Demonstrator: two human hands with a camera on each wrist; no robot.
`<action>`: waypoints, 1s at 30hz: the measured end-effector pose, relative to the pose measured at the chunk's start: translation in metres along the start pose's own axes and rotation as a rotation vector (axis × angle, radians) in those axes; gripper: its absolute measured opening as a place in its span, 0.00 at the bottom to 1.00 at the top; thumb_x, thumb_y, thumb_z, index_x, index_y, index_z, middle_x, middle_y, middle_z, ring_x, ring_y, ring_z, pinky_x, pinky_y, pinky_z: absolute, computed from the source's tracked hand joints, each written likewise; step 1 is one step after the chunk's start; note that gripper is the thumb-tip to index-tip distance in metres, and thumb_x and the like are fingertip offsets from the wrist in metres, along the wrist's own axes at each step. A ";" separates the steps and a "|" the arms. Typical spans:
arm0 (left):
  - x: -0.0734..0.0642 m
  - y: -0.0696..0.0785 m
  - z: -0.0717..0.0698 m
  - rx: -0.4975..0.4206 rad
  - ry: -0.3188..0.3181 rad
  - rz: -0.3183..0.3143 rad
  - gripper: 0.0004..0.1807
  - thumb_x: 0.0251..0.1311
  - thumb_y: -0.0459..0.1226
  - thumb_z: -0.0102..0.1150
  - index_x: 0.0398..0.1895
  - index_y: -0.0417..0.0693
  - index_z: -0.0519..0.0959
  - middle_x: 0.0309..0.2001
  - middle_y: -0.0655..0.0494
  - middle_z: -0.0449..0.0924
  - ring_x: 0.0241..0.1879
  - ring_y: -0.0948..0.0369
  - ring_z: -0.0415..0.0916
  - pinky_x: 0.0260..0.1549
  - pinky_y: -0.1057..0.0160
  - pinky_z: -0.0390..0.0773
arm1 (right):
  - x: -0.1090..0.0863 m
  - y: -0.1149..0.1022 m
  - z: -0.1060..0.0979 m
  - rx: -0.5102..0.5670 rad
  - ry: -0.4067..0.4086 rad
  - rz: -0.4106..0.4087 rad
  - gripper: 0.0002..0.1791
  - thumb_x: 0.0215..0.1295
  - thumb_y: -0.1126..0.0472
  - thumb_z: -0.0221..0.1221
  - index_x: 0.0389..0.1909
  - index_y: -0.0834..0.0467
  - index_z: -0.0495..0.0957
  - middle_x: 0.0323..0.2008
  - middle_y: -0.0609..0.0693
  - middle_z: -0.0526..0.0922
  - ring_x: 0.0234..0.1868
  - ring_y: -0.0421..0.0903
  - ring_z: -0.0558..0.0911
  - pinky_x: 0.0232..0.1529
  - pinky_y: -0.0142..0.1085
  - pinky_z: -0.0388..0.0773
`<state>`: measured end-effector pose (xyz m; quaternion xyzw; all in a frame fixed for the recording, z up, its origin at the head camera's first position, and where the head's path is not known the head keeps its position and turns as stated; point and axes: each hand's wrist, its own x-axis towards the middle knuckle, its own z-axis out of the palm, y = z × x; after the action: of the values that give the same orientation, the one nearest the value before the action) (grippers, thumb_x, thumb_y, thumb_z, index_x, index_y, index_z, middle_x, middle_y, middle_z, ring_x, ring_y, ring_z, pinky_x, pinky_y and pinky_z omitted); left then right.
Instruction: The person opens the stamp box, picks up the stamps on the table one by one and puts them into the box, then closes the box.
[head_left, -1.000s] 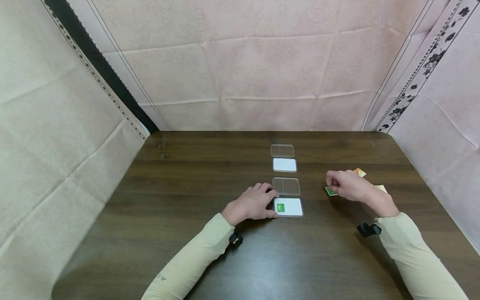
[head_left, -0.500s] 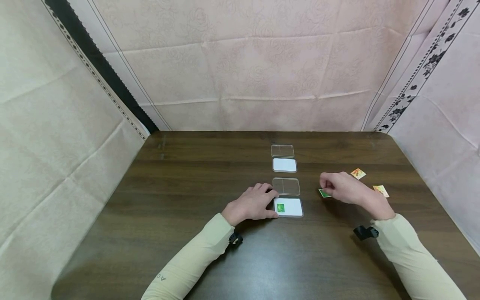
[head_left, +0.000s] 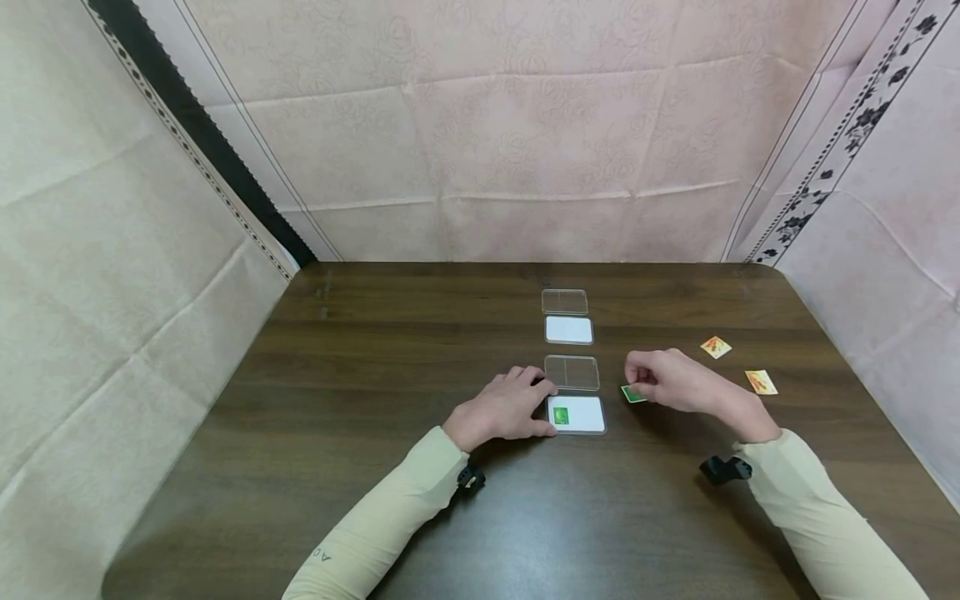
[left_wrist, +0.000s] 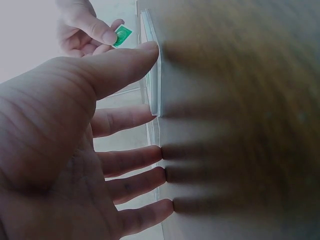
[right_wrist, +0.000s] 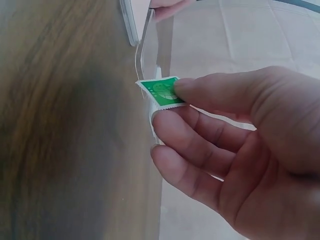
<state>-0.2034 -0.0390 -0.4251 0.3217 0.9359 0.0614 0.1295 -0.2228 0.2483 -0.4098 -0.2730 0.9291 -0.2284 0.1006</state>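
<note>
My right hand (head_left: 671, 381) pinches a green postage stamp (right_wrist: 162, 92) with perforated white edges between thumb and fingers, a short way right of the near case. My left hand (head_left: 510, 406) rests at the left side of that open, flat clear case (head_left: 587, 415). Its fingers are extended, with the thumb against the case's edge in the left wrist view and the other fingertips reaching the table. A second green stamp (head_left: 561, 415) lies on the left part of the case's white insert. The case's clear lid (head_left: 572, 372) lies folded back behind it.
Farther back stands another open case (head_left: 569, 330) with a white insert and its clear lid (head_left: 565, 301) behind. Two orange-yellow stamps, one farther (head_left: 716, 347) and one nearer (head_left: 761, 382), lie right of my right hand on the brown wooden table (head_left: 360, 350).
My right hand has moved left toward the near case, carrying the green stamp and uncovering the two orange-yellow stamps. My left hand has stayed at the case.
</note>
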 end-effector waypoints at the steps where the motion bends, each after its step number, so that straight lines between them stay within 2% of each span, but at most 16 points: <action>1: 0.000 0.000 0.000 0.000 -0.001 0.000 0.33 0.63 0.58 0.58 0.68 0.56 0.69 0.71 0.52 0.63 0.69 0.54 0.60 0.67 0.51 0.64 | 0.000 -0.001 0.001 0.008 -0.004 -0.003 0.09 0.63 0.66 0.63 0.30 0.50 0.74 0.23 0.42 0.73 0.25 0.38 0.72 0.26 0.31 0.70; 11: 0.000 0.001 -0.001 0.001 -0.002 0.001 0.33 0.63 0.57 0.58 0.68 0.56 0.69 0.71 0.52 0.63 0.69 0.54 0.60 0.67 0.51 0.64 | 0.003 -0.009 0.008 0.078 -0.019 -0.051 0.09 0.64 0.64 0.63 0.28 0.51 0.73 0.21 0.41 0.74 0.23 0.37 0.72 0.25 0.31 0.71; 20: 0.001 0.000 0.001 0.002 -0.002 -0.006 0.33 0.63 0.58 0.59 0.68 0.56 0.69 0.71 0.52 0.63 0.69 0.54 0.60 0.67 0.51 0.64 | 0.006 -0.014 0.014 0.105 -0.039 -0.060 0.09 0.64 0.63 0.63 0.29 0.49 0.74 0.21 0.40 0.74 0.22 0.38 0.74 0.25 0.31 0.73; 30: 0.002 0.000 0.002 -0.001 0.007 0.002 0.32 0.62 0.58 0.59 0.67 0.56 0.70 0.70 0.51 0.64 0.67 0.54 0.62 0.66 0.50 0.65 | 0.008 -0.023 0.022 0.149 -0.024 -0.118 0.09 0.65 0.65 0.62 0.29 0.50 0.74 0.21 0.41 0.74 0.22 0.36 0.73 0.23 0.30 0.72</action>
<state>-0.2041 -0.0382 -0.4277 0.3221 0.9361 0.0632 0.1262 -0.2117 0.2191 -0.4190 -0.3217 0.8905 -0.2991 0.1181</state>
